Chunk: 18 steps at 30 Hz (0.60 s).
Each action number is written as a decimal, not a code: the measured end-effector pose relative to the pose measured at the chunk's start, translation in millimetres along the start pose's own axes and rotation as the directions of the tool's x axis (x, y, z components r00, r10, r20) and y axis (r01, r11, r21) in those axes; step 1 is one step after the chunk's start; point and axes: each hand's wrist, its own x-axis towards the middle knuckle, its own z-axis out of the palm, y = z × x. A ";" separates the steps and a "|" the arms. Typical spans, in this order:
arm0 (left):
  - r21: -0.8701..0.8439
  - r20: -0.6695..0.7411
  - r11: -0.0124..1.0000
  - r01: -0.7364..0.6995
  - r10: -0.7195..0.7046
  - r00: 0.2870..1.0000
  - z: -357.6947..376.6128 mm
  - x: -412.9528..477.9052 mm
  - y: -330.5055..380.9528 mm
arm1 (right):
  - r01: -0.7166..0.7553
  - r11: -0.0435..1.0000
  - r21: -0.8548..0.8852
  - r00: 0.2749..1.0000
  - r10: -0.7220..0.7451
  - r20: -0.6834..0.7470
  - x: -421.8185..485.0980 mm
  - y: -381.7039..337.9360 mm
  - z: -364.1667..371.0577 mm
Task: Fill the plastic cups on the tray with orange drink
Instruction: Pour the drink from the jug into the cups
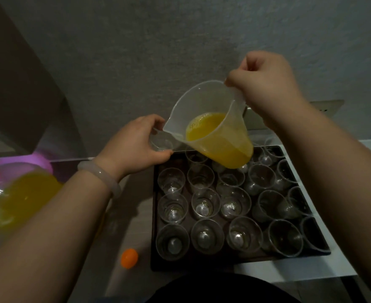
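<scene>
The right hand (265,84) grips the handle of the one jug (197,101), tipped in the middle of the frame. Its spout is at one clear cup (161,143), which the left hand (134,143) holds by its sides. The orange drink (221,145) makes the jug heavy, so I think the handle is the best hold. The cups look thin, light and easy to squash or tip. On the tray (202,264), lower right, fifteen empty cups (205,203) show in three rows. More hide behind the jug.
</scene>
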 end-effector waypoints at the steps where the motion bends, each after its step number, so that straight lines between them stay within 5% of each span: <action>1: 0.003 0.007 1.000 0.000 0.000 1.000 -0.1 -0.7 -0.1 | 0.010 1.000 -0.027 1.000 -0.010 -0.001 0.1 -1.1 1.5; 18: 0.035 0.060 0.999 -0.002 -0.001 0.998 -0.1 0.7 -1.8 | 0.108 0.945 -0.309 0.993 -0.087 0.083 -5.3 -18.7 13.9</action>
